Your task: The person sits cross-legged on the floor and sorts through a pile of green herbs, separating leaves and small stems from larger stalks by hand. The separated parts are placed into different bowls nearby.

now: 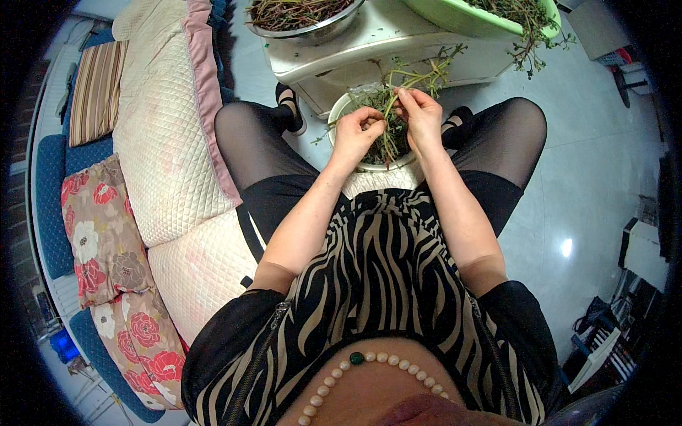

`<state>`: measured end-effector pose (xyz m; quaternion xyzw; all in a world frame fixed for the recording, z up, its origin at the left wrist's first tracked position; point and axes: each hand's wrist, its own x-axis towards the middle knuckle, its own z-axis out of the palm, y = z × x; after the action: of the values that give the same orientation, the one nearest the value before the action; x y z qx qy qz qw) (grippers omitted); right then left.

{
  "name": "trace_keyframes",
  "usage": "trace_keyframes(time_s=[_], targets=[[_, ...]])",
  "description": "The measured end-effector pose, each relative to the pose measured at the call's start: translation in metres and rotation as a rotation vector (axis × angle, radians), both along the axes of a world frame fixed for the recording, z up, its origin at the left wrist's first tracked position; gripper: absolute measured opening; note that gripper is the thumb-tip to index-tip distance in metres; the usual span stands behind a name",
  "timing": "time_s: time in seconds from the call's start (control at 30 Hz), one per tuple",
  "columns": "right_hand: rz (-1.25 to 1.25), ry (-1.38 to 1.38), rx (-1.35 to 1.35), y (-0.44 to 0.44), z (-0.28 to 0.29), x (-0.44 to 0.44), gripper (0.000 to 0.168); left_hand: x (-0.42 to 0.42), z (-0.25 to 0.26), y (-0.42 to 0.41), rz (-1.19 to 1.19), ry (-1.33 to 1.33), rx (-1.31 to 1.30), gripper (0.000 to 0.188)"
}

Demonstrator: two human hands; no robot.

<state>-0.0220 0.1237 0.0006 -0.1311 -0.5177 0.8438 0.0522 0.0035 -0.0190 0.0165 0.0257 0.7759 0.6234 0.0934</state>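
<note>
Between my knees stands a round white bucket holding green plant scraps. Over it, my right hand pinches a leafy green stem between thumb and fingers; its leafy end points away to the upper right. My left hand is curled close beside it at the lower part of the stems, fingertips together; whether it grips a stem is hard to see. A steel bowl heaped with thin reddish-brown stems stands beyond, at the top. A light green basin with leafy plants hanging over its rim is at the upper right.
The bowl and basin rest on a low white table in front of me. A sofa with a quilted cream cover, a striped cushion and floral cushions runs along the left. Pale floor tiles lie to the right.
</note>
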Motion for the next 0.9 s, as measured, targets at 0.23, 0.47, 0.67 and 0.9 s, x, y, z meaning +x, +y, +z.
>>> trace_keyframes(time_s=[0.23, 0.47, 0.67, 0.9], targets=[[0.026, 0.001, 0.015, -0.003, 0.006, 0.001, 0.011, 0.001, 0.005, 0.003, 0.052, 0.060, -0.106, 0.020], [0.062, 0.025, -0.101, -0.004, 0.010, 0.003, 0.014, 0.002, 0.007, 0.004, 0.109, 0.169, -0.206, 0.016], [0.094, 0.042, -0.205, -0.002, 0.009, 0.003, 0.014, 0.004, 0.009, 0.006, 0.079, 0.024, 0.120, 0.011], [0.139, 0.065, -0.261, -0.002, 0.014, 0.005, 0.015, 0.001, 0.002, 0.004, 0.102, -0.126, 0.506, 0.008]])
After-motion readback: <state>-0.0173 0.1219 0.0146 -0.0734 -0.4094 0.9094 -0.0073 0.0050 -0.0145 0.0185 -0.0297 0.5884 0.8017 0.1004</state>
